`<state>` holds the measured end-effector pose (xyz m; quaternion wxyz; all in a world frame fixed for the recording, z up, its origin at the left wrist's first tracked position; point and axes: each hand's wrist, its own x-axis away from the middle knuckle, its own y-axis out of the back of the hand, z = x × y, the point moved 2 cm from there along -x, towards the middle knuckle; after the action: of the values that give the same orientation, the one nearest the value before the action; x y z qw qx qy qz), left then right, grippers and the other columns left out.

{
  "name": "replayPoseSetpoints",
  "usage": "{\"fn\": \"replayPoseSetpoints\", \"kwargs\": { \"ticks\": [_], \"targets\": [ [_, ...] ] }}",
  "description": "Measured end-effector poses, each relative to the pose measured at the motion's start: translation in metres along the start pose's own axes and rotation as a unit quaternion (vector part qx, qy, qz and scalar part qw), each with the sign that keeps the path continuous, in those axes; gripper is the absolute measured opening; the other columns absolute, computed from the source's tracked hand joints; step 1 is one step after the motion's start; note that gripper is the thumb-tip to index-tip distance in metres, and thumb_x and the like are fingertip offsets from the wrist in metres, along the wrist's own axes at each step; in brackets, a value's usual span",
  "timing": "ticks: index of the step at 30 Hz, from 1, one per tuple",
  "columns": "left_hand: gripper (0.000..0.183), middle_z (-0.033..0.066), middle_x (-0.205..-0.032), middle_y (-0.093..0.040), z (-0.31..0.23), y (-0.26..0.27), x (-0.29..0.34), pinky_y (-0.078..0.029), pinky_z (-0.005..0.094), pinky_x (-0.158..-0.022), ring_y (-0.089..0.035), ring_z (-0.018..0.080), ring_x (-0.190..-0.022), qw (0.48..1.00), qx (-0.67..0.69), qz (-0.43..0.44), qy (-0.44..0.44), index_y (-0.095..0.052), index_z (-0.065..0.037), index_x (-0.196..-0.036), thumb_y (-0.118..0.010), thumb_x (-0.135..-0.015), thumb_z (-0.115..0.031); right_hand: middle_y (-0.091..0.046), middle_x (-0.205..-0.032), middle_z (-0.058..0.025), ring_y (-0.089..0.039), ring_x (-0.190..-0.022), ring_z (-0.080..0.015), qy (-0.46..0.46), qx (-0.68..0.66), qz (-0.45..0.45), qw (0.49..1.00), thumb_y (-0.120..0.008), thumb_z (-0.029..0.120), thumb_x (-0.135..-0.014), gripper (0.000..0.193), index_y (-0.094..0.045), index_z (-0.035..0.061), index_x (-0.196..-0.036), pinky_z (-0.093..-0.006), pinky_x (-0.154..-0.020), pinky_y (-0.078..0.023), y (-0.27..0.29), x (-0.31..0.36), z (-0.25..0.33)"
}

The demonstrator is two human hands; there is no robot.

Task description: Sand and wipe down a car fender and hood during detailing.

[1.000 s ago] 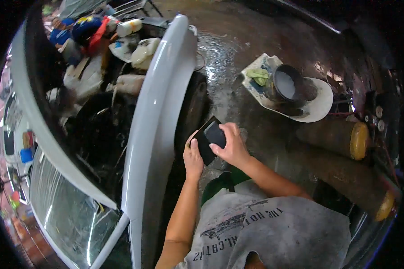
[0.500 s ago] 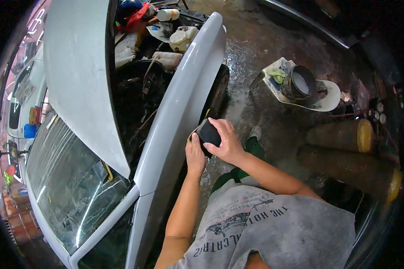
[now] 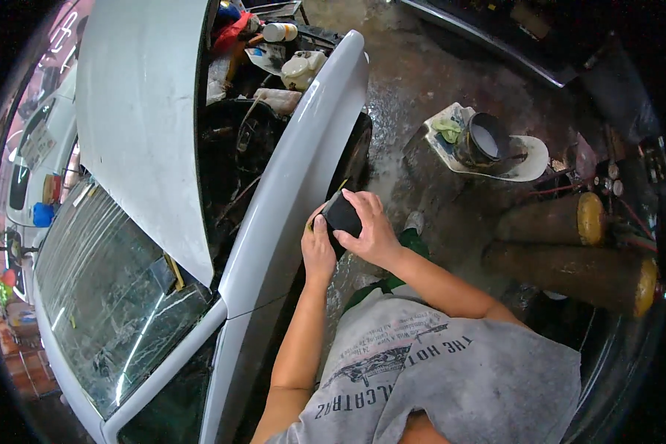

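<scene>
Between my two hands is a black sanding block (image 3: 342, 214), with what looks like a thin sheet of yellowish edge bent round it. My left hand (image 3: 319, 250) closes on its left side, the thumb pressed to the block's near left corner. From the right, my right hand (image 3: 370, 231) grips it with fingers over the far edge and thumb on the near edge. The block is held beside the pale grey front fender (image 3: 281, 185) of a car, above the wheel arch. Whether it touches the fender I cannot tell.
Left of the fender, the raised hood (image 3: 144, 111) partly covers the engine bay. On the wet floor, a white plastic stool or chair piece (image 3: 529, 159) bears a dark bucket (image 3: 462, 144) of cloudy liquid and a green cloth (image 3: 448, 130). Two gas cylinders (image 3: 547, 218) lie at right.
My left thumb has shifted up onto the block's corner. Both hands keep their grip. The whole view has turned slightly.
</scene>
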<state>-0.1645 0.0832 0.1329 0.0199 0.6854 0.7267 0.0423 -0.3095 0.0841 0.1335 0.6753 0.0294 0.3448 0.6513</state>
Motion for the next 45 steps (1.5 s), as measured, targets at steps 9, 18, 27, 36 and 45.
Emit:
{"fn": "replayPoseSetpoints", "kwargs": {
  "ticks": [9, 18, 27, 36, 45],
  "targets": [
    [0.046, 0.0139, -0.122, -0.065, -0.008, -0.002, 0.001, -0.043, 0.034, -0.104, -0.059, 0.0209, -0.114, 1.0, 0.005, 0.005, -0.021, -0.06, 0.006, -0.127, -0.042, -0.11, -0.033, -0.05, -0.125, -0.0227, -0.049, -0.115, -0.0419, -0.01, 0.017, -0.006, 1.0, -0.077, 0.021, -0.077, 0.078, -0.042, 0.0014, -0.143, -0.0499, -0.101, -0.042, 0.007, -0.001, 0.01],
    [0.038, 0.013, -0.123, -0.064, -0.005, -0.009, 0.007, -0.044, 0.0334, -0.103, -0.059, 0.0205, -0.115, 0.999, 0.048, 0.002, -0.015, -0.058, 0.005, -0.13, -0.052, -0.105, -0.022, -0.048, -0.129, -0.0207, -0.048, -0.116, -0.0404, -0.029, 0.004, 0.001, 1.0, -0.078, 0.024, -0.078, 0.076, -0.044, 0.0044, -0.144, -0.0493, -0.102, -0.041, 0.01, 0.003, 0.008],
    [0.034, 0.0119, -0.118, -0.065, 0.007, -0.019, -0.014, -0.047, 0.0332, -0.099, -0.061, 0.0203, -0.11, 0.976, 0.147, 0.044, 0.152, -0.057, 0.004, -0.128, -0.058, -0.098, -0.012, -0.058, -0.129, -0.025, -0.054, -0.124, -0.0385, -0.355, -0.522, 0.003, 0.776, -0.067, 0.024, -0.092, 0.061, -0.045, -0.0043, -0.142, -0.0377, -0.109, -0.039, -0.017, 0.026, -0.101],
    [0.062, 0.0325, -0.137, -0.052, 0.084, -0.098, -0.094, -0.04, 0.0395, -0.109, -0.053, 0.0378, -0.129, 0.928, -0.348, 0.065, 0.117, -0.032, 0.01, -0.147, -0.049, -0.103, -0.029, -0.035, -0.153, -0.0252, -0.038, -0.137, -0.0426, -0.175, 0.12, 0.076, 0.974, -0.072, 0.013, -0.08, 0.086, -0.027, -0.0056, -0.151, -0.0516, -0.111, -0.034, -0.019, 0.006, -0.129],
    [0.064, 0.0294, -0.145, -0.047, 0.125, -0.119, -0.35, -0.028, 0.0538, -0.117, -0.041, 0.0462, -0.137, 0.698, -0.637, 0.256, -0.203, -0.049, 0.006, -0.139, -0.07, -0.092, -0.031, -0.048, -0.144, -0.0258, -0.052, -0.129, -0.0427, -0.54, -0.299, 0.009, 0.787, -0.059, 0.038, -0.097, 0.072, -0.033, -0.0013, -0.152, -0.043, -0.109, -0.04, -0.098, 0.054, -0.267]
  ]
}}
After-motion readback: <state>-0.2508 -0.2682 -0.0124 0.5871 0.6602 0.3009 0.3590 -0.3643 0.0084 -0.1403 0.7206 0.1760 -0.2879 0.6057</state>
